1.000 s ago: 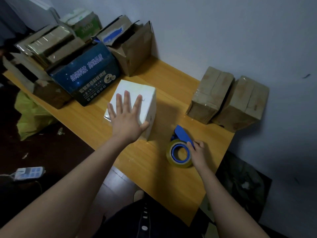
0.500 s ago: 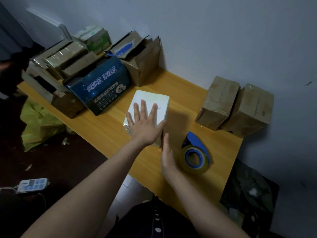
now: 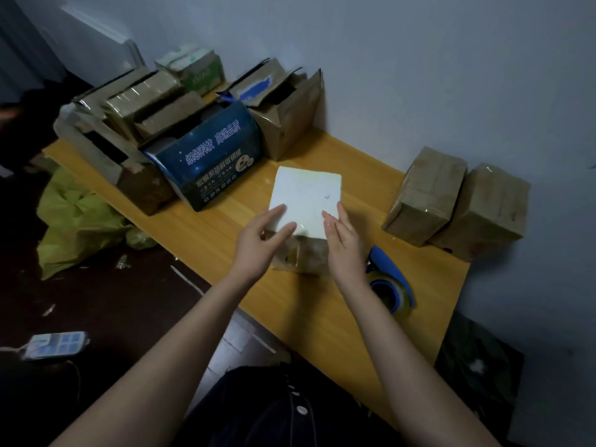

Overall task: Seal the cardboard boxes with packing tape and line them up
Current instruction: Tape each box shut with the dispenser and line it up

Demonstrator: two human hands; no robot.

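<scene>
Item: white box (image 3: 306, 196), cardboard, set about mid-desk and closer to the near edge than to the wall edge. The face turned to the person looks brown and glossy, probably taped; the seam there cannot be made out.

Hold: the left grip (image 3: 262, 243) is clamped on the near-left corner, thumb and forefinger lying on the top face. The right grip (image 3: 342, 240) is clamped on the near-right corner, thumb on top and fingers along the side.

Handling, judged: light, since fingertip holds at two corners seem to manage it. The walls are stiff enough to take hold of, though the top would likely dent under hard pressure. Glossy tape may be slick, so bare card at the corners and edges is the better place to hold.

Tool: tape dispenser (image 3: 392, 285), blue, with a clear roll, lying unheld at the near edge, just right of the right wrist.

Finished stock: two sealed brown boxes (image 3: 425, 195), touching side by side at the far right corner.

Pending stock: pile of boxes (image 3: 142, 104) at the left end, with a dark blue printed box (image 3: 209, 162) and an open brown box (image 3: 287, 117) with its flaps up.

Surface: desk (image 3: 322, 317), smooth yellow wood laminate, likely easy to slide boxes on.

Room: dim, with a plain wall (image 3: 419, 59) along the far edge. On the dark floor lie a yellow bag (image 3: 74, 221), a power strip (image 3: 54, 345) and scraps.
</scene>
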